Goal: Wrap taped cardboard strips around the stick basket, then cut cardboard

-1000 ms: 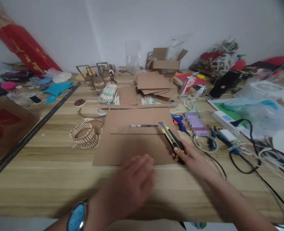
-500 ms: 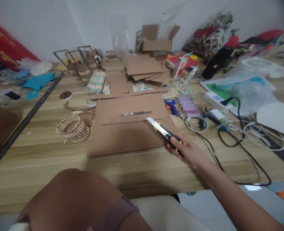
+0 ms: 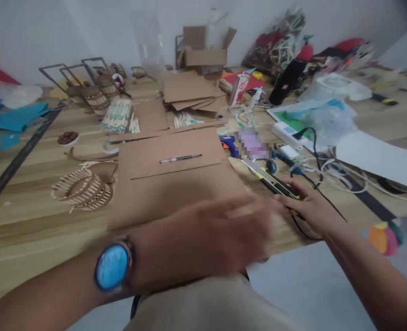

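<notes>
My right hand is closed around a yellow and black utility knife, its blade pointing to the upper left. My left hand, blurred by motion, reaches across in front of me, close to my right hand; what its fingers do is smeared. A watch with a lit blue face is on the left wrist. Beyond my left hand lies a large cardboard sheet with a smaller cardboard piece on top. A pen rests on the smaller piece.
A woven stick basket stands left of the cardboard. Behind are stick bundles, stacked cardboard and an open box. To the right lie a blue glue gun, a white power strip and cables.
My left hand has come into view and swung right beside my right hand. My right hand and the knife have shifted right, off the cardboard. The view has turned slightly to the right.
</notes>
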Tool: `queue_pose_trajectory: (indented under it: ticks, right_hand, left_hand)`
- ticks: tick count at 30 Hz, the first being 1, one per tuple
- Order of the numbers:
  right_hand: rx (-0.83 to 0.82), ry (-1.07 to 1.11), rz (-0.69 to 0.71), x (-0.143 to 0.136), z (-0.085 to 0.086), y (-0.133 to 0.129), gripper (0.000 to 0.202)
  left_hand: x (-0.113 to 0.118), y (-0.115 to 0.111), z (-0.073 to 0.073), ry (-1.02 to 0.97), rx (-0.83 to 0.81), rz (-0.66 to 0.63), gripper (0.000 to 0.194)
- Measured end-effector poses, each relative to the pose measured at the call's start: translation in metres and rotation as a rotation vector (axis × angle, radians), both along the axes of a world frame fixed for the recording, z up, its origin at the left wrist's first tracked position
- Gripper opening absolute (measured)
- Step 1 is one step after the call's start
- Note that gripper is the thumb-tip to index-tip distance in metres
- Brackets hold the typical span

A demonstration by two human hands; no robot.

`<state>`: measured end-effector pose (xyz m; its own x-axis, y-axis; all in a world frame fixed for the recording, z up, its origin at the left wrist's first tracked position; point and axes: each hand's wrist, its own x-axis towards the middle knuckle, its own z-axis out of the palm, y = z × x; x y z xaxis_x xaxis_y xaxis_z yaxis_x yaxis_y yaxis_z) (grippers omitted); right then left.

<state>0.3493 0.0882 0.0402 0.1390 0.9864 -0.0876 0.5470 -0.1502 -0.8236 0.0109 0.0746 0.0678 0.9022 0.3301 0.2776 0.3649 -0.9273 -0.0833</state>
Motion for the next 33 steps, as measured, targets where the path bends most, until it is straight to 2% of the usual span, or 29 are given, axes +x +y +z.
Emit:
queue_pose_trajectory:
  ticks: [2,4,8,11,14,21,33]
  right_hand:
    - [0.051,-0.254,0.043,0.020,0.004,-0.004,0.046]
    - [0.057,-0.449,0.154,0.034,0.005,-0.006,0.047]
    - [0.110,-0.628,0.374,0.045,-0.003,-0.005,0.053]
    - [0.178,-0.638,0.456,0.049,-0.012,-0.002,0.056]
    - [0.214,-0.623,0.517,0.054,-0.020,0.002,0.051]
    - [0.147,-0.557,0.617,0.060,-0.033,0.005,0.050]
    - [0.211,-0.807,0.699,0.038,-0.024,0.003,0.043]
  left_hand:
    - [0.000,0.030,-0.002,-0.005,0.043,-0.052,0.029]
    - [-0.004,0.054,-0.011,-0.006,0.041,-0.009,0.035]
    - [-0.005,0.076,-0.043,0.089,-0.116,0.042,0.059]
    - [0.004,0.078,-0.059,0.110,-0.211,0.059,0.071]
    - [0.013,0.077,-0.066,0.164,-0.266,0.056,0.077]
    - [0.016,0.072,-0.076,0.235,-0.304,0.074,0.067]
    - [0.011,0.074,-0.090,0.179,-0.321,0.021,0.067]
